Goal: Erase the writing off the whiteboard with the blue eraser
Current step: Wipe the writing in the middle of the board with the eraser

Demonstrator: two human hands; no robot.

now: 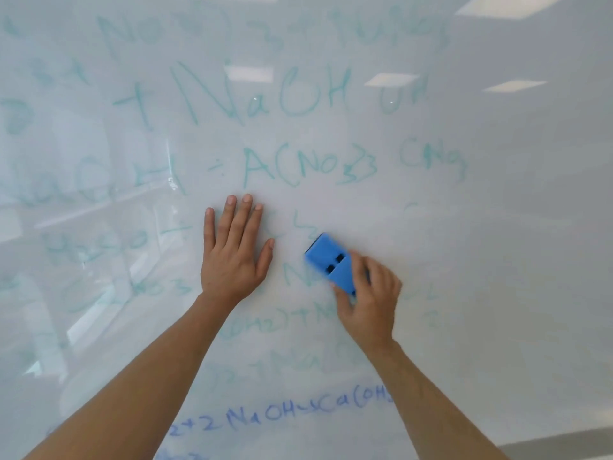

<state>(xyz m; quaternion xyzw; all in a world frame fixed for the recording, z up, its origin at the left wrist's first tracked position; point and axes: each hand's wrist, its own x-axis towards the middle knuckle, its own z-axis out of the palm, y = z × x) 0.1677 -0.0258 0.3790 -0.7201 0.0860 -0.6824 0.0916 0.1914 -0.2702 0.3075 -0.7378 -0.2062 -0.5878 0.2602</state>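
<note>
A glossy whiteboard point(497, 227) fills the view, covered with faded green chemical formulas point(265, 94) and a line of blue writing point(282, 413) near the bottom. My right hand point(368, 300) grips the blue eraser point(331, 263) by its lower end and holds it flat against the board at centre right; the hand looks blurred. Two small black squares show on the eraser's back. My left hand point(234, 250) lies flat on the board just left of the eraser, fingers straight and pointing up. Smeared green marks sit between and below the two hands.
Ceiling lights and a room reflect in the board's surface point(391, 79). The right part of the board carries no writing. A grey strip point(564, 448) shows at the bottom right corner.
</note>
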